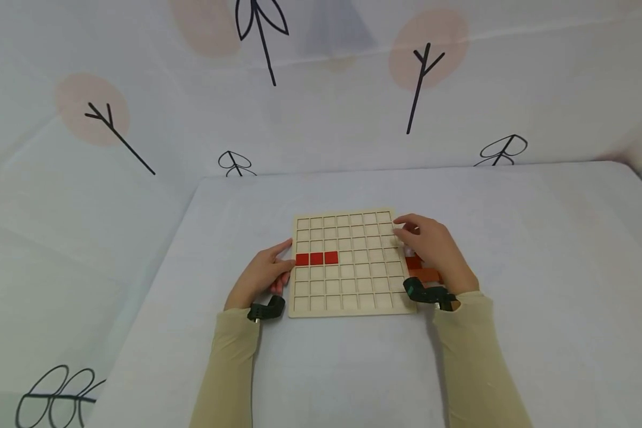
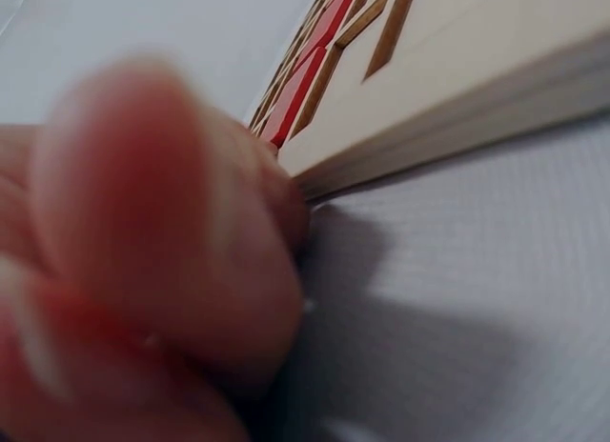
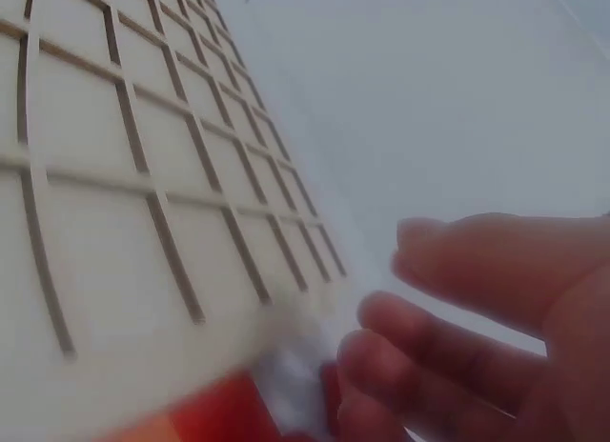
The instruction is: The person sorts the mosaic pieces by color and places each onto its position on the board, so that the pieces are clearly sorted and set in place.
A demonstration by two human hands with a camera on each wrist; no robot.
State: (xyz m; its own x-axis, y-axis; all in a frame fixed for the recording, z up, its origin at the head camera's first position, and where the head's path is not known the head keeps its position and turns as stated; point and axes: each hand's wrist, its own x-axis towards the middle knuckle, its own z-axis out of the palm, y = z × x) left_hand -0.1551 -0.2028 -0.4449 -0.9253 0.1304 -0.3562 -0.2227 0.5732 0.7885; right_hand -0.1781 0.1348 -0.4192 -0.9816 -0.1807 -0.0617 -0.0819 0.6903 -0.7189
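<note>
A pale wooden board (image 1: 353,287) with a grid of square recesses lies flat on the table. Three red square tiles (image 1: 317,258) fill the left end of its middle row. Against the board's left edge rests my left hand (image 1: 261,272), index finger extended and thumb near the first red tile. My right hand (image 1: 430,242) hovers by the upper right edge, thumb and fingers apart with nothing between them. Under and beside that hand lie red pieces (image 1: 414,262) and orange pieces (image 1: 425,274), partly hidden by it; the right wrist view shows red (image 3: 224,411) along the board's edge.
A white cloth (image 1: 353,368) covers the table around the board. Behind it hangs a pale backdrop (image 1: 331,119) printed with plant shapes. Dark wrist-worn cameras (image 1: 428,292) sit at both wrists, the right one overlapping the board's lower right corner in the head view.
</note>
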